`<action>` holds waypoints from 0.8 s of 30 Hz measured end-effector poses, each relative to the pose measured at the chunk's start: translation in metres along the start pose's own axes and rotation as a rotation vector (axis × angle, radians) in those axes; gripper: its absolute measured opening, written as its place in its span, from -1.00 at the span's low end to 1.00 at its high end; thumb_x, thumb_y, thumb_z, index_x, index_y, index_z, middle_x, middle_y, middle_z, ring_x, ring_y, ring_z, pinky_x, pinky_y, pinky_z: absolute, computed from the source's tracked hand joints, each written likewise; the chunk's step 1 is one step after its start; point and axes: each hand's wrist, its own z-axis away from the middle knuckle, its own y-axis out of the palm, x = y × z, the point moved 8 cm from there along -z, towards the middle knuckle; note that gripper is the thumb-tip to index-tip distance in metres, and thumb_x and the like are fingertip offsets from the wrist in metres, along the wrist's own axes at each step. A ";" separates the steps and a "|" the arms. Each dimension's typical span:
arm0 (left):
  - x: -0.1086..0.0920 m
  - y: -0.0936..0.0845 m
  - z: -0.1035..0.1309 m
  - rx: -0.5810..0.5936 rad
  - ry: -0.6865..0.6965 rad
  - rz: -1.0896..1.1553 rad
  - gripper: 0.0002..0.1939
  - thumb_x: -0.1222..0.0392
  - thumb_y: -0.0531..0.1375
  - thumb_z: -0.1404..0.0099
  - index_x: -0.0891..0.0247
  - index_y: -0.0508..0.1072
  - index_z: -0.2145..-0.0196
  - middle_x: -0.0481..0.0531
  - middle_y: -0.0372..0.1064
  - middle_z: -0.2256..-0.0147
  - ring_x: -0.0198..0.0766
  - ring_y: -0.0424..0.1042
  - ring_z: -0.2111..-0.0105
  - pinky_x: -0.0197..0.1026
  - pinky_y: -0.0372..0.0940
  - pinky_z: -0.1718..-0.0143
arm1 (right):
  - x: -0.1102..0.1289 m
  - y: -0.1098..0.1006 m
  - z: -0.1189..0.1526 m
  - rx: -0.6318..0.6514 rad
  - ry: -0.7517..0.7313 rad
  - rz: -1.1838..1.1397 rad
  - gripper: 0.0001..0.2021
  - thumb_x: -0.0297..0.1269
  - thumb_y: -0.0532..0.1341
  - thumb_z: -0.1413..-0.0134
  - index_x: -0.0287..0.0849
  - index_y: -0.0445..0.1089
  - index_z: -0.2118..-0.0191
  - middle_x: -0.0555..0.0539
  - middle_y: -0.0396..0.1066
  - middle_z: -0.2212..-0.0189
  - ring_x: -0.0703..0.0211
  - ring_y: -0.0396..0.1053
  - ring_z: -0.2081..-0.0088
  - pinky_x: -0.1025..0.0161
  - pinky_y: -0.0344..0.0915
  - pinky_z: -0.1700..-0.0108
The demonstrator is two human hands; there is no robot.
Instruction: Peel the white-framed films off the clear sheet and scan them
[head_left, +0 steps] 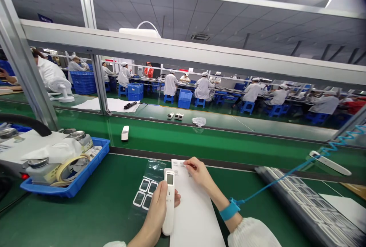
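My left hand (158,206) is wrapped round a white handheld thermometer (169,216), whose small grey screen faces up. Under and beside it lies a long white sheet (194,216) with small printed marks near its far end. Over that far end, my right hand (197,171) has thumb and forefinger pinched together at the marks. Whatever is between those fingertips is too small to make out. A blue wrist strap (229,210) with a coiled cord circles my right wrist. To the left, a clear plastic sheet (156,169) carries several white-edged frames (139,198).
At left stands a blue tray (74,188) with metal-capped bottles and tape. A dark tray of parts (311,201) lies at right. Across the green belt (200,140) sit a white device (125,133) and another thermometer-like piece (330,163). Co-workers sit beyond.
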 end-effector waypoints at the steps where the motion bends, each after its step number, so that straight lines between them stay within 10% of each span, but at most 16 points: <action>1: 0.002 0.000 -0.001 0.006 -0.005 0.002 -0.36 -0.40 0.20 0.03 0.31 0.38 0.38 0.07 0.39 0.42 -0.17 0.44 0.33 -0.07 0.38 0.12 | -0.005 0.007 0.000 0.017 0.000 0.009 -0.84 -0.40 0.09 0.00 -0.19 0.43 0.39 -0.06 0.34 0.42 0.14 0.31 0.38 0.24 0.22 0.35; 24: 0.004 -0.003 -0.006 -0.016 0.014 0.030 -0.42 -0.34 0.21 -0.02 0.30 0.36 0.35 -0.01 0.37 0.46 -0.26 0.41 0.40 -0.11 0.39 0.19 | 0.002 0.043 0.004 0.036 -0.019 0.241 -0.81 -0.57 0.00 -0.04 -0.14 0.13 0.48 -0.04 0.21 0.44 0.11 0.18 0.38 0.22 0.10 0.33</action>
